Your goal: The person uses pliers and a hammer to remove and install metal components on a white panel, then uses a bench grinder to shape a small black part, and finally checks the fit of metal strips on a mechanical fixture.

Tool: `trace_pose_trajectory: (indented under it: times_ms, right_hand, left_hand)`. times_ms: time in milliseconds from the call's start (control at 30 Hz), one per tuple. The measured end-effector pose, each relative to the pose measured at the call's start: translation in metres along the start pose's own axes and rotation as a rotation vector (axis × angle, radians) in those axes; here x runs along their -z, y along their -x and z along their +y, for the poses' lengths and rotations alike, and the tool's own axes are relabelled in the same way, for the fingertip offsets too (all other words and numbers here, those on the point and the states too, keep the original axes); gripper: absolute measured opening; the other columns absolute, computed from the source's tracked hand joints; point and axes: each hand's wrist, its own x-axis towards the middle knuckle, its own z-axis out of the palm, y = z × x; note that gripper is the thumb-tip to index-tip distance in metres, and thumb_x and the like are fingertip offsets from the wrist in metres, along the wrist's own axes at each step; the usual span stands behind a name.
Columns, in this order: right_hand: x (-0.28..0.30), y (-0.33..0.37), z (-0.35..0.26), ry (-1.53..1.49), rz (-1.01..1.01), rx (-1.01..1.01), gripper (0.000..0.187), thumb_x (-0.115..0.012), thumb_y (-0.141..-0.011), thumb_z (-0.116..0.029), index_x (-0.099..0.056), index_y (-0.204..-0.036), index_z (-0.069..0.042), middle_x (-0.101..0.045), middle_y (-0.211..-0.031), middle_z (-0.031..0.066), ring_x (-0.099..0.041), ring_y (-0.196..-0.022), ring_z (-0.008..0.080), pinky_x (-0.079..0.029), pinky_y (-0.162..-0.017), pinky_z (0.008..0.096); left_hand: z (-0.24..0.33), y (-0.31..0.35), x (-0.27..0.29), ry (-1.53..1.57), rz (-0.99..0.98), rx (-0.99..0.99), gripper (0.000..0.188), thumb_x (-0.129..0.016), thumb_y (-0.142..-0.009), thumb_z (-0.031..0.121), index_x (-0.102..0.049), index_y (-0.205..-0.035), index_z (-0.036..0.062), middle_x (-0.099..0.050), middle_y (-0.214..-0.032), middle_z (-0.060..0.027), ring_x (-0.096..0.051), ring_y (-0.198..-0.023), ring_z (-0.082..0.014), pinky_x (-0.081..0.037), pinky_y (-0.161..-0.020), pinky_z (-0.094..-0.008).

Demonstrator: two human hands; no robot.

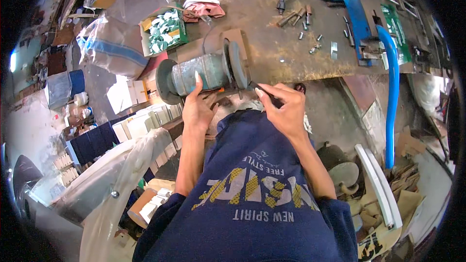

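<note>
Left to right: striped sack (114,43), then green carton (183,25) of small pale pieces on the bench (272,51). Double-ended bench grinder (199,72) at the bench's front edge, a wheel each end. Hands apart: left hand (198,109) loosely open, thumb up against the housing, firm contact can't tell; right hand (287,109) pinching a dark narrow piece (253,86), tip at the right wheel (237,65). Further right, loose metal pins (315,47), then a bent blue handle (391,92).
</note>
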Motion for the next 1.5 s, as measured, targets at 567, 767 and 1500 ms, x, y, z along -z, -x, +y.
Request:
trace_pose_trajectory:
  times_ms: [567,767,1500]
  right_hand:
    - [-0.021,0.006,0.019,0.120,0.147,0.210,0.019,-0.069,-0.078,0.004,-0.072,-0.096,0.003,-0.067,-0.074,0.0134,-0.060,-0.062,0.0221,-0.047,-0.060,0.0316]
    - [-0.022,0.006,0.021,0.104,0.168,0.227,0.021,-0.069,-0.077,0.005,-0.072,-0.098,0.003,-0.067,-0.077,0.0136,-0.063,-0.069,0.0251,-0.049,-0.065,0.0327]
    - [-0.028,0.013,0.020,0.251,0.128,0.332,0.022,-0.069,-0.075,0.003,-0.067,-0.097,0.001,-0.059,-0.076,0.0111,-0.058,-0.072,0.0267,-0.048,-0.064,0.0369]
  left_hand:
    - [-0.001,0.006,-0.008,-0.116,0.064,-0.002,0.094,-0.065,-0.079,0.067,-0.042,-0.132,-0.0061,-0.048,-0.131,-0.0145,-0.043,-0.121,-0.0228,-0.032,-0.092,-0.0354]
    - [-0.002,0.003,-0.005,-0.139,0.027,0.004,0.103,-0.065,-0.077,0.070,-0.036,-0.137,-0.0083,-0.042,-0.137,-0.0206,-0.036,-0.129,-0.0258,-0.030,-0.097,-0.0361]
    - [-0.003,0.007,-0.007,-0.147,0.040,-0.014,0.104,-0.063,-0.079,0.068,-0.031,-0.142,-0.0076,-0.032,-0.148,-0.0253,-0.024,-0.142,-0.0300,-0.015,-0.111,-0.0437]
